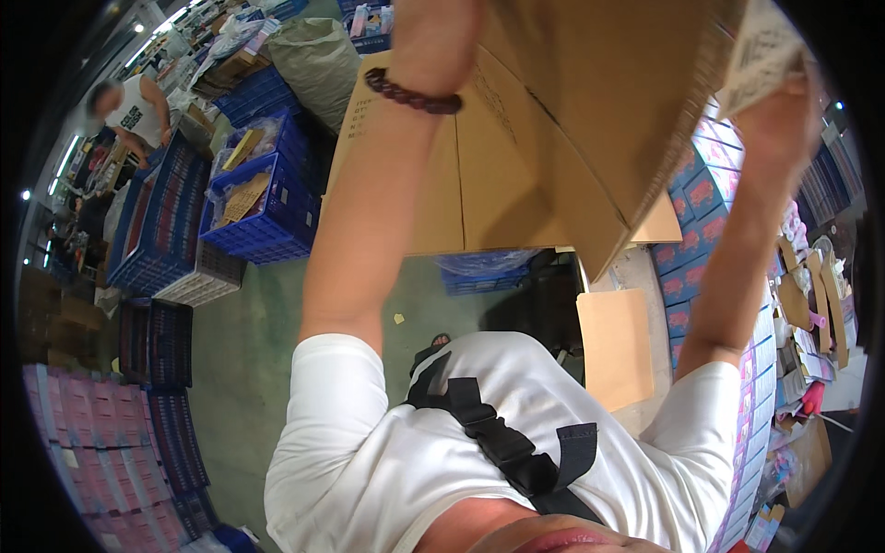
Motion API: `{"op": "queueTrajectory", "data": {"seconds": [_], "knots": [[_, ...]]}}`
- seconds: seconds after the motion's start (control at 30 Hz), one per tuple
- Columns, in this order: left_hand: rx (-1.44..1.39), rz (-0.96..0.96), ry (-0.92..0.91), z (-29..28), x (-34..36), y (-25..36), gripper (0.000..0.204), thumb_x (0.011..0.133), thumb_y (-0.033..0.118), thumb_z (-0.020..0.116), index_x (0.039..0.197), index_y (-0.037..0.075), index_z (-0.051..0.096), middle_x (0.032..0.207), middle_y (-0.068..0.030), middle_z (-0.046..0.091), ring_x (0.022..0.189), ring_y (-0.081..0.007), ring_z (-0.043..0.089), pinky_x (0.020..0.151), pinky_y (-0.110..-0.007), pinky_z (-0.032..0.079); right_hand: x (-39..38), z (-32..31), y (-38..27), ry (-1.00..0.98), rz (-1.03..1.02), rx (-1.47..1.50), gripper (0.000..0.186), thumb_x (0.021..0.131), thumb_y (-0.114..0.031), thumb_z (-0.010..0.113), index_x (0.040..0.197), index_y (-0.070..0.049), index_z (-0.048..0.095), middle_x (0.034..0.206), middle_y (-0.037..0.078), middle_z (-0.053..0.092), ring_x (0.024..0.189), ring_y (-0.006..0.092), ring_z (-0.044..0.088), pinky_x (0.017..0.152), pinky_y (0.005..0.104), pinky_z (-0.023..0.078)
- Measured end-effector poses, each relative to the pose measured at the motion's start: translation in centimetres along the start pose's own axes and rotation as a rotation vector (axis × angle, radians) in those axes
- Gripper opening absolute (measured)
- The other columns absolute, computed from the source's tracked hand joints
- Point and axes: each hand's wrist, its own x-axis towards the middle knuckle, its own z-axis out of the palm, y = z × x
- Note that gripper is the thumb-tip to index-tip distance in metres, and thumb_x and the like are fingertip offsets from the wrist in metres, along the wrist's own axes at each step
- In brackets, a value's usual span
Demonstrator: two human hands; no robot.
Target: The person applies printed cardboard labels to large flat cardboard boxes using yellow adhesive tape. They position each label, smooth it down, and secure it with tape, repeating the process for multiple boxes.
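A large brown cardboard carton (590, 92), partly unfolded, fills the upper middle, with creased panels and flaps slanting toward me. My left hand (433, 37), with a dark bead bracelet (412, 96) at its wrist, reaches over the carton's left part. Its fingers run past the top edge and are hidden. Blurred by motion, my right hand (779, 115) is closed on a printed flap at the carton's right edge. Another flat brown cardboard piece (616, 346) lies below the carton, near my right arm.
Blue plastic crates (267, 207) holding bagged goods stand at the left, beside a large sack (318, 69). Pink boxes (101, 442) are stacked at lower left. Patterned boxes (696, 207) line my right side. A person (138, 111) stands by more crates at far left.
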Motion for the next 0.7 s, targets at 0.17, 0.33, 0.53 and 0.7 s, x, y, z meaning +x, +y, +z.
{"op": "queueTrajectory", "data": {"seconds": [0.17,0.33,0.53,0.7], "knots": [[0.064,-0.494,0.338,-8.9,-7.0,-5.6,0.078,0.088,0.066,0.025,0.146,0.018,0.006,0.151,-0.0062,0.012,0.136,-0.0358,0.012,0.105,-0.054,0.016,-7.8,3.1,11.2,0.031,0.581,0.636,0.032,0.088,-0.022,0.056,0.115,-0.005,0.052,0.109,0.007,0.062,0.106,0.0211,0.057,0.097,0.0398,0.042],[0.156,-0.991,0.578,-17.3,-23.7,-9.8,0.075,0.088,0.061,0.030,0.145,0.017,0.010,0.148,-0.0077,0.018,0.131,-0.0354,0.018,0.102,-0.052,0.020,-13.1,7.9,13.8,-0.158,0.867,0.383,0.030,0.086,-0.018,0.061,0.101,0.008,0.057,0.095,0.017,0.065,0.082,0.0233,0.065,0.079,0.0344,0.054],[-0.026,-1.342,0.662,-17.5,-37.2,-7.5,0.072,0.088,0.056,0.035,0.144,0.016,0.015,0.143,-0.0095,0.024,0.125,-0.0350,0.026,0.099,-0.050,0.026,-17.9,11.2,14.7,-0.405,1.064,0.183,0.028,0.084,-0.025,0.065,0.086,0.003,0.065,0.089,0.013,0.067,0.079,0.0171,0.064,0.074,0.0297,0.051],[-0.172,-1.399,0.585,-14.9,-38.1,-8.0,0.070,0.088,0.052,0.040,0.143,0.014,0.019,0.140,-0.0110,0.030,0.120,-0.0347,0.032,0.096,-0.048,0.030,-18.3,9.3,16.3,-0.424,1.052,0.152,0.028,0.085,-0.026,0.064,0.088,0.002,0.066,0.087,0.011,0.067,0.079,0.0140,0.062,0.075,0.0273,0.050]]}}
